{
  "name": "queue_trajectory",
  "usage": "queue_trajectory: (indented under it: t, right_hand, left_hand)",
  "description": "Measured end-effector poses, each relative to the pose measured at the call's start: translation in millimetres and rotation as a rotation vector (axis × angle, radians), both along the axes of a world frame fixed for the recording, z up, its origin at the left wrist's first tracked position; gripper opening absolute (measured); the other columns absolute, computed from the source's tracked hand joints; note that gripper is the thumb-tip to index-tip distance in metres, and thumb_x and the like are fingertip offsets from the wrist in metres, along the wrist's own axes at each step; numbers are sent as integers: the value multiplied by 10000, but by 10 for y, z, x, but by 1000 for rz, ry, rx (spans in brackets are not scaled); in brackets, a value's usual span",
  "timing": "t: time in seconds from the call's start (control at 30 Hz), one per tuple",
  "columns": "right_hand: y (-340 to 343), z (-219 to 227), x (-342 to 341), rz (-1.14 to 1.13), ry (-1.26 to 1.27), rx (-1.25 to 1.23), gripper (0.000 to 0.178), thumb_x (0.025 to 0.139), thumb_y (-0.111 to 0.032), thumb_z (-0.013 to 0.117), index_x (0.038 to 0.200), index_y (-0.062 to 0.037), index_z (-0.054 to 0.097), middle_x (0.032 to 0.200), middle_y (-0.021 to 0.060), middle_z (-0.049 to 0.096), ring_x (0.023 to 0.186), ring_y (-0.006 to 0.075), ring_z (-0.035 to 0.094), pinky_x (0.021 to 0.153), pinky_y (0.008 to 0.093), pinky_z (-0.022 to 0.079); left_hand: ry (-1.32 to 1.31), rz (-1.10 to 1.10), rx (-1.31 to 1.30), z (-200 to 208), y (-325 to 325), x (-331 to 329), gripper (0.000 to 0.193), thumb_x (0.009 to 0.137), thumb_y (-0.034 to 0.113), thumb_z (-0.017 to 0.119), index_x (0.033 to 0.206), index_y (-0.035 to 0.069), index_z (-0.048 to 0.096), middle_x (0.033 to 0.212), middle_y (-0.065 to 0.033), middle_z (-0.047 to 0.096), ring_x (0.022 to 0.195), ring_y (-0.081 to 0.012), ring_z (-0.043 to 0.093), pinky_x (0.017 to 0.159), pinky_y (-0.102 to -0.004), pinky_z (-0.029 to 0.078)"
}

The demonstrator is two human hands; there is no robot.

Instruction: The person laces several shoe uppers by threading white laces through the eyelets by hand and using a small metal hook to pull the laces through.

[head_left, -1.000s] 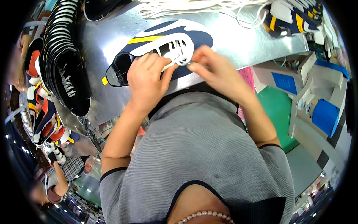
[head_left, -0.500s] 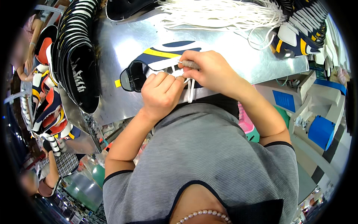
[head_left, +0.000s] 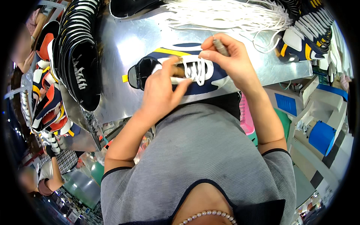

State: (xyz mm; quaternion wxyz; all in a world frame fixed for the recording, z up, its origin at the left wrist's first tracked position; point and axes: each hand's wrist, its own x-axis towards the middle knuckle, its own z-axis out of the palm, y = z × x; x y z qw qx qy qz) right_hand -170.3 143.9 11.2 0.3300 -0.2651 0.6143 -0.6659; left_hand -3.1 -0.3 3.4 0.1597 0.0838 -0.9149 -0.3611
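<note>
The navy, white and yellow shoe upper (head_left: 195,89) lies laced side up near the front edge of the metal worktop (head_left: 116,107). Its long axis runs roughly from 9 to 3 o'clock, toe toward 3, dark collar and yellow heel tab (head_left: 125,78) toward 9. White lace (head_left: 201,72) crosses its throat. The left hand (head_left: 159,90) is over the opening, thumb and fingers apart and partly blurred; whether they touch the upper, I cannot tell. The right hand (head_left: 234,56), above the toe end, is closed around a grey rod-like piece (head_left: 220,47).

The front edge passes just beside the upper at 6 o'clock. Open metal separates the heel from stacked black uppers (head_left: 77,71) at 9, the upper from bundled white laces (head_left: 228,17) at 1, and the toe from stacked navy uppers (head_left: 300,41) at 2.
</note>
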Motion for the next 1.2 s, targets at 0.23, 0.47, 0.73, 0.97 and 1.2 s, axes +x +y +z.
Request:
queue_trajectory:
  t: [0.23,0.47,0.73,0.97,1.2]
  right_hand:
    - [-263,-219,113,14,137,128,118,884,-76,741,969,-18,685,880,-26,662,805,43,577,720,209,477]
    - [-178,-247,187,-44,284,173,226,914,-182,713,1077,-38,651,802,67,692,718,147,641,678,288,511]
    - [109,-69,238,32,504,281,155,946,-152,648,979,-16,579,772,139,696,703,296,693,636,379,526]
    - [-71,51,69,249,812,476,126,924,-136,632,952,-19,597,735,122,687,668,285,675,597,383,510]
    - [-224,-20,140,318,1021,559,202,909,-148,607,1038,7,599,738,152,683,771,337,698,678,463,531]
  left_hand:
    - [-204,259,221,42,-17,-130,590,927,392,692,1338,27,479,1066,-245,688,930,-377,667,873,-442,500]
    - [46,389,44,-189,65,-219,396,807,335,805,1082,88,663,907,-96,724,752,-303,619,769,-398,449]
    - [95,424,-72,-201,120,-216,365,796,279,805,1091,105,679,883,-75,722,731,-277,606,769,-388,441]
    - [129,337,-105,-195,142,-191,332,817,159,771,1118,72,661,912,-89,721,721,-282,622,750,-392,452]
    - [61,242,110,-183,49,-135,367,872,-2,700,1220,-11,582,1131,-127,699,980,-184,685,882,-304,519]
